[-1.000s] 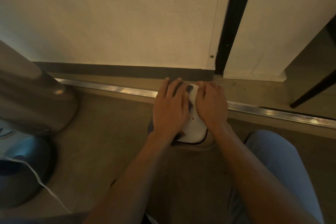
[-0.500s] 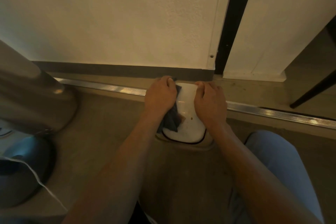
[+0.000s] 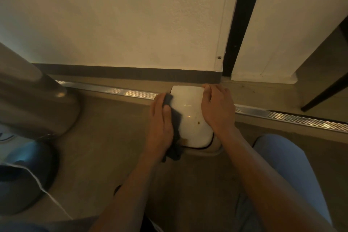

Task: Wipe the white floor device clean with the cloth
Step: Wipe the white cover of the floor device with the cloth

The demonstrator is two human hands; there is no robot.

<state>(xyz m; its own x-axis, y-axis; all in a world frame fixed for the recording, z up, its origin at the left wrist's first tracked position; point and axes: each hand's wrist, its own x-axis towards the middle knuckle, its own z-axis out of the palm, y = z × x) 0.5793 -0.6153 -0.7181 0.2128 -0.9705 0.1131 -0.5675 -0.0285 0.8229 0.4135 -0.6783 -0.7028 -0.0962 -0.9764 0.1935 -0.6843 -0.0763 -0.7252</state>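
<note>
The white floor device [image 3: 190, 117] is a rounded glossy shell lying on the floor beside the metal door track [image 3: 282, 117]. A small brown spot shows on its top. My left hand [image 3: 161, 118] presses a dark grey cloth [image 3: 175, 133] against the device's left side; the cloth hangs down past the near left corner. My right hand [image 3: 216, 107] grips the device's right edge, fingers curled over the far right corner.
A wall with a dark skirting [image 3: 122, 72] runs just behind the device. A shiny metal bin [image 3: 32, 103] and a dark round base [image 3: 22, 175] with a white cable stand at the left. My knee in light blue trousers [image 3: 282, 165] is at the right. A dark furniture leg [image 3: 323, 96] stands far right.
My left hand has slid with the cloth from the top of the device down along its left side. More of the white top is uncovered. My right hand has stayed on the right edge.
</note>
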